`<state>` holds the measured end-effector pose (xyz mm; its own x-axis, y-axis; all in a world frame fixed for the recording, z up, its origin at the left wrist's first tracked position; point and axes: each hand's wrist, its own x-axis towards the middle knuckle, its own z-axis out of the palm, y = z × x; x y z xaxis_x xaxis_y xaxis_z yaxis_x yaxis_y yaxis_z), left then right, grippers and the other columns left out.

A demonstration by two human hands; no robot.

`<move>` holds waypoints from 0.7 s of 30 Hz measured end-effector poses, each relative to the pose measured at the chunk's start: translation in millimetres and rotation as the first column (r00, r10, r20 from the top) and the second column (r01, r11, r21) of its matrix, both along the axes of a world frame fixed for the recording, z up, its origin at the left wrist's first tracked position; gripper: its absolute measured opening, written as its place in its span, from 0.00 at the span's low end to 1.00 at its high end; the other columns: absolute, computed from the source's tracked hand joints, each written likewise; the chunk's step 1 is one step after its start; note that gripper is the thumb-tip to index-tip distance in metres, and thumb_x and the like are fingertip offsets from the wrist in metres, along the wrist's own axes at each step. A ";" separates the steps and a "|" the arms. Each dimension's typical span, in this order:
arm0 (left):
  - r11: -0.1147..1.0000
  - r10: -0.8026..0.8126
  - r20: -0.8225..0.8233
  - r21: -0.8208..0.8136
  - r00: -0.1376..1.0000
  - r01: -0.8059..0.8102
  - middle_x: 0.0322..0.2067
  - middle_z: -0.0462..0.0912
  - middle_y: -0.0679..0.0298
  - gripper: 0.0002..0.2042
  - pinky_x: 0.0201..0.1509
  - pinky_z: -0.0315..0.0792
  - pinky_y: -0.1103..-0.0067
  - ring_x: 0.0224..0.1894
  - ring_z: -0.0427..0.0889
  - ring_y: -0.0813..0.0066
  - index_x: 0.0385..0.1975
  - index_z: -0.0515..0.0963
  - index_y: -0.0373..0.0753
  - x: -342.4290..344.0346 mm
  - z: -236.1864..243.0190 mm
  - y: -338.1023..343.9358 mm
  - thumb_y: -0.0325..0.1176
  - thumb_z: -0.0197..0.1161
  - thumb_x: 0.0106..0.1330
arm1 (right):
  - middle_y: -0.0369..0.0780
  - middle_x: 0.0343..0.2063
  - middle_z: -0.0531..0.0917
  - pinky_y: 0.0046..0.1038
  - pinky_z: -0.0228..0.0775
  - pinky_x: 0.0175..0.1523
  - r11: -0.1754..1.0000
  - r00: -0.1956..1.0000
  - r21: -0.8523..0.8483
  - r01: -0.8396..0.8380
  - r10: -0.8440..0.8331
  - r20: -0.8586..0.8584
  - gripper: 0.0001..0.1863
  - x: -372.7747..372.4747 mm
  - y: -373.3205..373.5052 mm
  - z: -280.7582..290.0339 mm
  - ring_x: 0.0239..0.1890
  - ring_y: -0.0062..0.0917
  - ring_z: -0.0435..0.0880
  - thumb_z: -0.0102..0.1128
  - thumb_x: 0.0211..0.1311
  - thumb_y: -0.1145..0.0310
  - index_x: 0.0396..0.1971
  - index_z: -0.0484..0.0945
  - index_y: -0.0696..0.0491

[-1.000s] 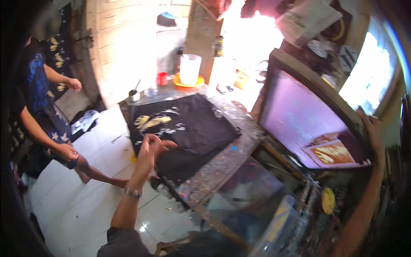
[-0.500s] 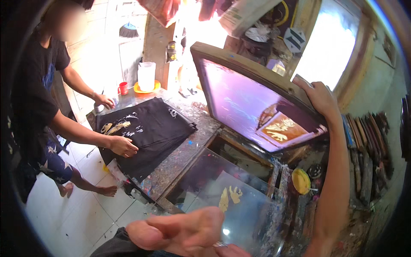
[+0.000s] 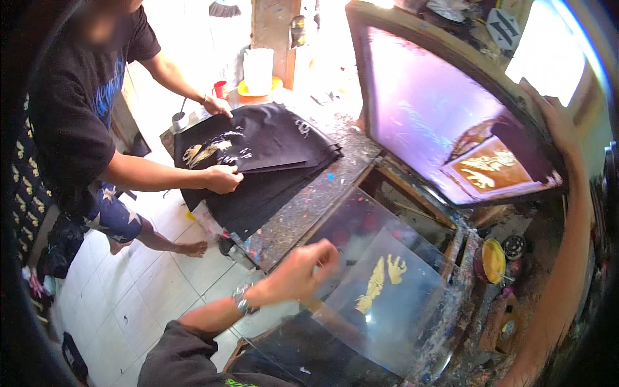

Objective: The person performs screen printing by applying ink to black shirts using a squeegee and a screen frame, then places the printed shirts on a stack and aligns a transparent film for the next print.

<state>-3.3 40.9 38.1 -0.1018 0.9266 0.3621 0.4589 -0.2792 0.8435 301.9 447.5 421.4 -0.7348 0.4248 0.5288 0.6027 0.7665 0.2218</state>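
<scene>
My right hand (image 3: 554, 119) grips the upper edge of a wooden-framed printing screen (image 3: 445, 97), which stands tilted up on its far side. Its purple mesh shows a brown stencil patch with pale yellow shapes. My left hand (image 3: 300, 271), wearing a metal wristwatch (image 3: 244, 300), hovers over the near left part of a glass plate (image 3: 412, 303). Its fingers are loosely curled in, and I see nothing in them. On the glass lie yellow printed shapes (image 3: 372, 287).
Across the table, another person's hands (image 3: 222, 179) hold a black printed cloth (image 3: 271, 132). A yellow paint bowl (image 3: 494, 261) stands right of the glass. Behind the cloth are a white container (image 3: 258, 71) and a red cup (image 3: 220, 89). The tiled floor (image 3: 138, 290) lies left.
My left hand has risen from the lower edge, showing the watch and sleeve. My right hand still holds the screen up. The other person's hands have taken hold of the cloth. The view has shifted.
</scene>
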 end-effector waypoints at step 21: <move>0.481 0.808 -0.403 0.032 0.430 -0.876 0.37 0.85 0.42 0.12 0.37 0.85 0.61 0.36 0.89 0.46 0.48 0.69 0.29 -246.6 -129.0 252.8 0.33 0.53 0.74 | 0.44 0.61 0.79 0.27 0.61 0.71 0.890 0.933 -0.455 -0.041 -0.128 -0.335 0.31 -4.7 -42.8 -7.7 0.63 0.25 0.75 0.46 0.79 0.52 0.70 0.71 0.59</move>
